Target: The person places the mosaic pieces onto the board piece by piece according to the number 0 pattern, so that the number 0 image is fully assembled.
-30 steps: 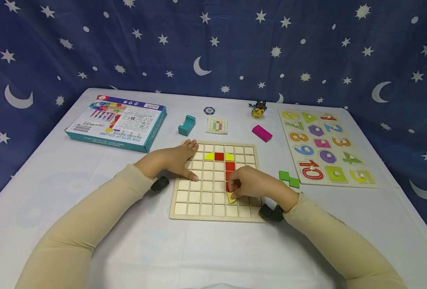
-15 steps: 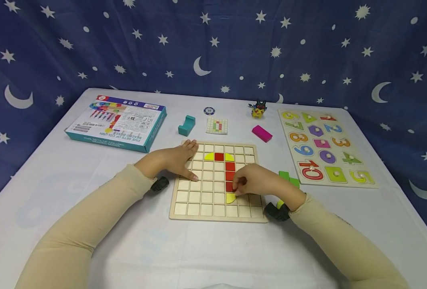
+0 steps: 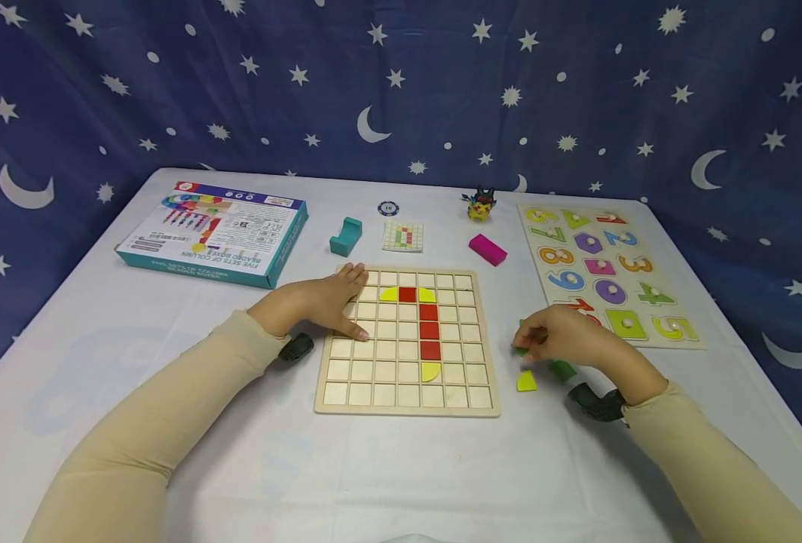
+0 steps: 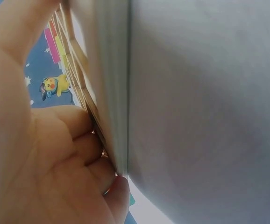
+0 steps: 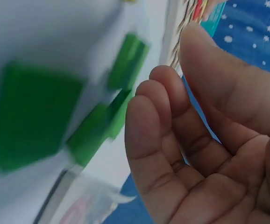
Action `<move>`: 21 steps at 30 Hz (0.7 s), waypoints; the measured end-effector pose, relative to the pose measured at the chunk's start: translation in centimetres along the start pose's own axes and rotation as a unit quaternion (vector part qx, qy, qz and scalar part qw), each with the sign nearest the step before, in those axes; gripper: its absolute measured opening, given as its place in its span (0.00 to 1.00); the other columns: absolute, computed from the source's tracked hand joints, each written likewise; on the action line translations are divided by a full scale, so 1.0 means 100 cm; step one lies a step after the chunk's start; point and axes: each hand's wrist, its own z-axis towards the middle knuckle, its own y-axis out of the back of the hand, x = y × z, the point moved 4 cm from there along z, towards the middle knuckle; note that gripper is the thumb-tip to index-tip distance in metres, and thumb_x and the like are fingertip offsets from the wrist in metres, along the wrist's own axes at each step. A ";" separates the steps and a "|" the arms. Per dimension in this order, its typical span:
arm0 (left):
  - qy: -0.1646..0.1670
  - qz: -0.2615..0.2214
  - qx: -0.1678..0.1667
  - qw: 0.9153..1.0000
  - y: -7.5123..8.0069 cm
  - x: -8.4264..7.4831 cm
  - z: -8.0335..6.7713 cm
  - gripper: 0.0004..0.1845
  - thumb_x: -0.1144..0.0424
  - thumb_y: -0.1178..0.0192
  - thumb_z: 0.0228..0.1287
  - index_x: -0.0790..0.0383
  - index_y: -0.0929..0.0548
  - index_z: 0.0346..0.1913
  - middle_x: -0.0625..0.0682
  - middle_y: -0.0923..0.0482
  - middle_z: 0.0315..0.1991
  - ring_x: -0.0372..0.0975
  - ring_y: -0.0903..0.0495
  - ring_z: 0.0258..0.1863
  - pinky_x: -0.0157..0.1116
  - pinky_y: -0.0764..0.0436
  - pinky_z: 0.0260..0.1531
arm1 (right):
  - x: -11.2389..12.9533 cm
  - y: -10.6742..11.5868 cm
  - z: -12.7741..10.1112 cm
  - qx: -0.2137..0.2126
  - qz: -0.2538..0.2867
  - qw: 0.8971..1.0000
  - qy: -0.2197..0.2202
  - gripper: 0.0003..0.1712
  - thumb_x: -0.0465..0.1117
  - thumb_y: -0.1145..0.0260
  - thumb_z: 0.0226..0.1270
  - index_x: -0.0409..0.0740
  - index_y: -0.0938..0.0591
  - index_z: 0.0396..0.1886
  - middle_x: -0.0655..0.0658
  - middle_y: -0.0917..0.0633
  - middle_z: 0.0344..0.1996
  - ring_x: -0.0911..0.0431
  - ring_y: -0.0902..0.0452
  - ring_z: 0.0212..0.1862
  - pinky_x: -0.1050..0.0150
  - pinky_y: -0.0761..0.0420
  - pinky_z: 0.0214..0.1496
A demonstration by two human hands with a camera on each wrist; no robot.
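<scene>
Leaving the yellow quarter-round (image 3: 431, 371) seated in the grid board (image 3: 406, 407), my right hand (image 3: 564, 338) now hovers over the green pieces (image 3: 562, 369) right of it, fingers loosely curled, empty (pinch one squarely); my left hand (image 3: 319, 303) presses flat on the board's far-left corner.

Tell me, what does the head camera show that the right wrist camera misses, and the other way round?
Only the head view shows the whole scene: the left hand resting flat on the wooden grid board, the red and yellow tiles set in it, the number puzzle, the teal box and a loose yellow piece. Only the right wrist view shows the palm and loosely curled fingers from inside, holding nothing. Both share the right hand beside the green pieces and the board's edge.
</scene>
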 end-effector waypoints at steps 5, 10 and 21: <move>-0.001 -0.001 -0.001 1.000 -0.001 0.001 0.000 0.61 0.38 0.37 0.50 0.72 0.60 0.71 0.64 0.70 0.72 0.54 0.71 0.72 0.49 0.60 0.70 | -0.023 -0.001 -0.013 -0.012 0.006 1.000 -0.026 0.11 0.32 0.28 0.47 0.40 0.16 0.33 0.48 0.17 0.30 0.56 0.26 0.34 0.62 0.23 0.38; 0.002 0.000 0.001 1.000 -0.001 0.003 0.000 0.61 0.38 0.37 0.49 0.72 0.61 0.71 0.64 0.70 0.72 0.54 0.71 0.72 0.49 0.60 0.70 | -0.038 -0.006 -0.024 -0.019 0.011 0.999 -0.042 0.13 0.28 0.27 0.43 0.43 0.16 0.31 0.47 0.20 0.31 0.55 0.28 0.34 0.62 0.23 0.38; -0.005 0.000 -0.002 1.000 -0.001 0.003 0.002 0.61 0.37 0.37 0.49 0.72 0.61 0.71 0.64 0.70 0.72 0.54 0.71 0.72 0.49 0.60 0.70 | -0.041 -0.012 -0.025 -0.039 -0.012 0.999 -0.026 0.14 0.31 0.25 0.42 0.43 0.16 0.32 0.47 0.21 0.33 0.54 0.28 0.35 0.60 0.22 0.39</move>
